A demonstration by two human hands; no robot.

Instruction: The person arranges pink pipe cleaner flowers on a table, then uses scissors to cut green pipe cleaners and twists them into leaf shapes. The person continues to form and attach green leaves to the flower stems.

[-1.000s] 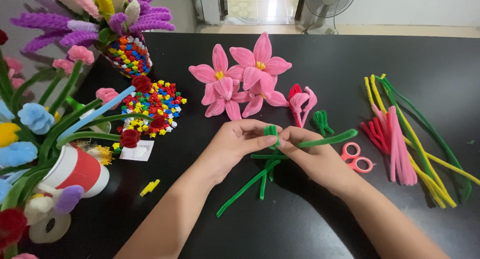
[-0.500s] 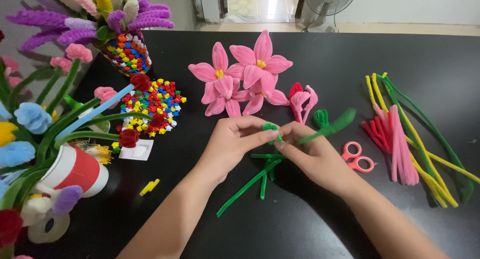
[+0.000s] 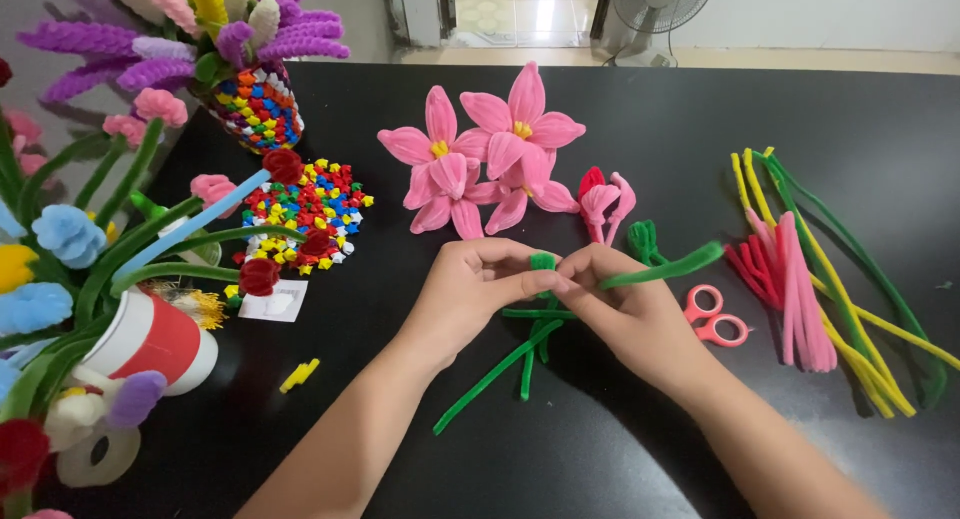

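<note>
Head view, looking down at a black table (image 3: 620,459): both hands meet at centre, left hand (image 3: 470,289) and right hand (image 3: 625,309) pinching a green pipe cleaner (image 3: 660,267), whose free end runs rightward, nearer the right hand, toward pink scissors (image 3: 712,317).

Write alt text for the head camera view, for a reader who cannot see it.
Two bare hands, left hand and right hand, pinch a bent green fuzzy pipe cleaner over a black table. Pink pipe-cleaner flowers lie behind them; small pink-handled scissors and loose coloured pipe cleaners lie to the right.
</note>
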